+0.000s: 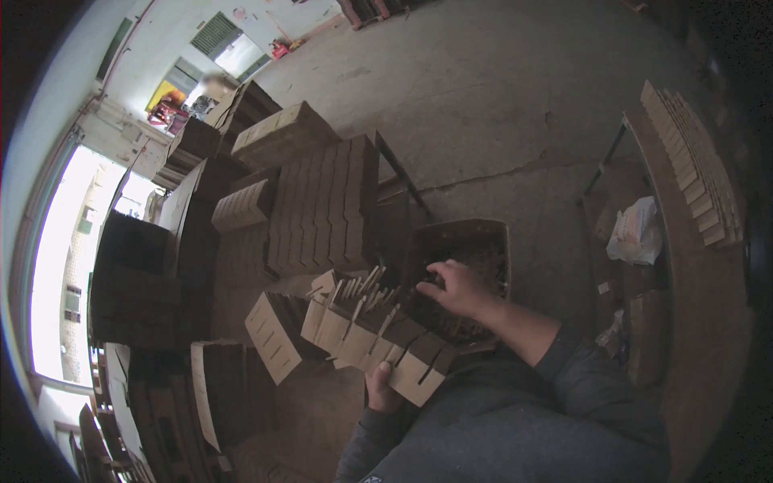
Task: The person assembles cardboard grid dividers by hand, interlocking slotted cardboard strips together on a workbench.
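Note:
My left hand (382, 390) grips the near edge of a slotted cardboard stack (362, 334), its thumb on top. Thin strips (366, 291) stick up from the far side of that stack. My right hand (456, 287) is raised over a dark bin (506, 241) of small scraps, thumb and index finger curved apart, and nothing shows between them. Left of the held stack, another slotted cardboard stack (275, 338) leans at a tilt.
Tall stacks of notched cardboard (318, 205) stand beyond the held one, with a wrapped bundle (283, 135) behind. At the right, a bench (692, 306) carries a row of cardboard pieces (694, 165); a white plastic bag (636, 232) lies beside it. Piled cardboard (216, 394) fills the left.

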{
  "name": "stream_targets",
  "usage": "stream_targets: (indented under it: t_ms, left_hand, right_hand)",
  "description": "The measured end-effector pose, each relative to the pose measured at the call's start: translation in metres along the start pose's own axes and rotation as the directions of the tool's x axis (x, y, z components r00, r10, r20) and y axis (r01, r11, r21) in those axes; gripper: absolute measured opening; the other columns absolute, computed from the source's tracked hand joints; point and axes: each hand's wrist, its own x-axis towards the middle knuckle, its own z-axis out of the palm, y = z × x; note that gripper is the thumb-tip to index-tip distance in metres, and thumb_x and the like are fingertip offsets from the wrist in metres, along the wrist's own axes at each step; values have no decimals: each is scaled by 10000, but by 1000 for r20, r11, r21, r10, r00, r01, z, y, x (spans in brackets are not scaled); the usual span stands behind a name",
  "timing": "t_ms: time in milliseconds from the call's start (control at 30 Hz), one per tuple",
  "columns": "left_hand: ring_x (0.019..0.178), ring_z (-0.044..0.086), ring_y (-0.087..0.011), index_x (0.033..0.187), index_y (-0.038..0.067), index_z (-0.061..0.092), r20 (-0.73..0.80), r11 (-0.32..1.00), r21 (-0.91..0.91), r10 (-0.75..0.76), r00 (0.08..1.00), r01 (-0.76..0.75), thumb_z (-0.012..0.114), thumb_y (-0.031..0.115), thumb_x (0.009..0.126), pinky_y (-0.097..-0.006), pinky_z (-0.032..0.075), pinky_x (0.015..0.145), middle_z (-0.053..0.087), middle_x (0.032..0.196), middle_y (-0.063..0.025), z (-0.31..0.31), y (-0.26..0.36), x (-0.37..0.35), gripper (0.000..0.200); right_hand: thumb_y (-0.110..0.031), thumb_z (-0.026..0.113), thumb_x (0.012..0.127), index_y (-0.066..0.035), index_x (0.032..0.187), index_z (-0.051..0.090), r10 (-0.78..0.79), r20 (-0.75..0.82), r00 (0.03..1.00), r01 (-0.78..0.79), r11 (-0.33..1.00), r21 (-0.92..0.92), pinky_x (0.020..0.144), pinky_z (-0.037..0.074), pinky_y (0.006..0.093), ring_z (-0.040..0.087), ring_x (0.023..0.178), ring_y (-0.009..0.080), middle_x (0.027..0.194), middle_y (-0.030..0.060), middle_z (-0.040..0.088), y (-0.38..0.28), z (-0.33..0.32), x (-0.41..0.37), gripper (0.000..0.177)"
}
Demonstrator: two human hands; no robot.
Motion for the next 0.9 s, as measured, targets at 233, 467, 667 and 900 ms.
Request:
stream_targets:
  t_ms: [233,467,667,900]
  left_hand:
    - [1206,527,-358,1408,76,344,5,989,142,47,999,-47,775,550,699,-522,465,994,520,1308,-136,-6,-7,0,956]
    - [1205,540,-369,1397,98,339,-38,999,47,-7,999,9,810,588,637,-552,469,1009,531,1306,-136,-5,-4,-8,1019]
    - [1182,540,-350,1365,89,394,52,986,165,6,999,-14,815,552,642,-522,459,984,541,1264,-130,-25,-19,0,957]
    - [1443,176,-296,1530,156,57,481,964,-245,216,850,-107,658,506,861,-501,203,1169,87,1572,-109,-51,-16,41,965]
  right_hand:
    - [-528,556,939,-73,1031,620,-304,175,937,229,908,350,476,368,283,497,540,131,690,42,582,-32,21,-29,469]
    - [-467,493,992,-65,1300,420,-24,11,1000,23,993,115,840,431,401,507,1040,313,1155,177,513,1,-17,-19,512]
    - [-669,662,768,-112,1535,-19,-42,533,845,-67,981,184,1122,315,506,297,1399,406,1576,202,186,-2,9,-35,1167]
    - [-555,762,753,-67,1487,-137,-123,642,756,-19,978,210,1197,168,493,135,1444,377,1547,217,68,2,36,-57,1260]
